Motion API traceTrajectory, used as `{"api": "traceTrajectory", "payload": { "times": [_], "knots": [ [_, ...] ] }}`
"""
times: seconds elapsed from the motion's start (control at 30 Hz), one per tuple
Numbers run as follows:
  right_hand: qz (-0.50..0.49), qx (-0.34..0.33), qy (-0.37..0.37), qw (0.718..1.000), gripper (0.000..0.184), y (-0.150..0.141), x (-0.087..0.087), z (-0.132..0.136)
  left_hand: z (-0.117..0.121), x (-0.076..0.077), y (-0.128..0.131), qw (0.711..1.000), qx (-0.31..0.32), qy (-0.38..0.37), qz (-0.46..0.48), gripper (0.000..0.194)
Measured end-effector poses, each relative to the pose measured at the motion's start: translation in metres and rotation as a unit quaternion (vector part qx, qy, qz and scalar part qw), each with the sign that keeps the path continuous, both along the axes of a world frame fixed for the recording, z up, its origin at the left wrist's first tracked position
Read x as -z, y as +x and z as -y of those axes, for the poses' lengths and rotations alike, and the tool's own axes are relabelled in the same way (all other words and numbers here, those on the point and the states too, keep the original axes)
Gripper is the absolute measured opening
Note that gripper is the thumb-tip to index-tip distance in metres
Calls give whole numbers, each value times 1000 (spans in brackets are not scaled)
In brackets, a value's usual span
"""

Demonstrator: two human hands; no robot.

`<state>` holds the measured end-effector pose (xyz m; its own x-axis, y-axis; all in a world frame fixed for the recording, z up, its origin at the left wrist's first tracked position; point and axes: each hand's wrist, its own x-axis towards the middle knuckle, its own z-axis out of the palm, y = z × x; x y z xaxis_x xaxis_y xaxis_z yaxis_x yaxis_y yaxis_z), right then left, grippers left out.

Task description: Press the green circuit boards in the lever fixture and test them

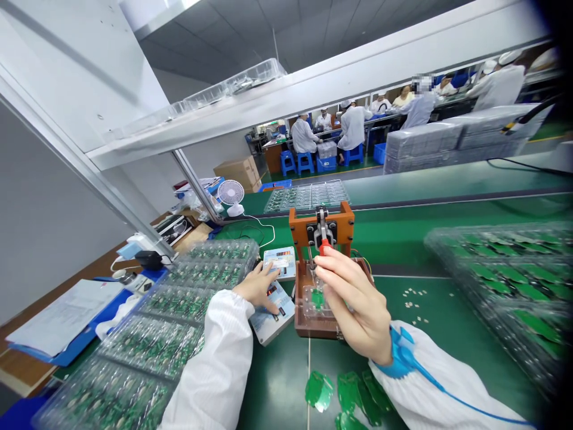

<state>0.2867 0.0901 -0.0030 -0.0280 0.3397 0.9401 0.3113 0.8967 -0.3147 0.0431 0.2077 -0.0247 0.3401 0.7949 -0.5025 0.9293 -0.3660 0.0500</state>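
My right hand (pixel 353 304) is shut around the red grip (pixel 324 246) of a toggle clamp lever (pixel 320 227) on an orange test fixture (pixel 320 224). Under that hand, a green circuit board (pixel 317 298) sits in a transparent plastic holder on the fixture's brown base. My left hand (pixel 258 288) lies flat with its fingertips on a blue-and-white electronic control box (pixel 272 312). A second box with a digital display (pixel 280 263) stands just beyond those fingers. Loose green circuit boards (pixel 320 391) lie on the mat below the fixture.
Stacked transparent trays of circuit boards (pixel 179 304) line the left side, with more (pixel 505 286) at right. Small white pieces (pixel 412 301) lie on the green bench mat (pixel 277 388). A conveyor (pixel 447 185) runs behind the fixture, and co-workers (pixel 353 125) sit beyond it.
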Motion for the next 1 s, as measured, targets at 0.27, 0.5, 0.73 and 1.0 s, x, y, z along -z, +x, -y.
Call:
{"api": "traceTrajectory", "payload": {
  "times": [0.27,0.5,0.73,1.0],
  "knots": [
    [2,7,-8,1000,64,0,0,0,-9,14,-8,999,11,-7,-30,141],
    [1,10,-5,1000,65,-1,1,0,-12,16,-12,1000,18,-19,-14,142],
    [2,14,-2,1000,67,-2,0,0,-12,24,-15,1000,18,-13,-15,145],
    [1,24,-7,1000,63,-1,1,1,3,-1,-2,1000,-7,-2,-20,137]
  ]
}}
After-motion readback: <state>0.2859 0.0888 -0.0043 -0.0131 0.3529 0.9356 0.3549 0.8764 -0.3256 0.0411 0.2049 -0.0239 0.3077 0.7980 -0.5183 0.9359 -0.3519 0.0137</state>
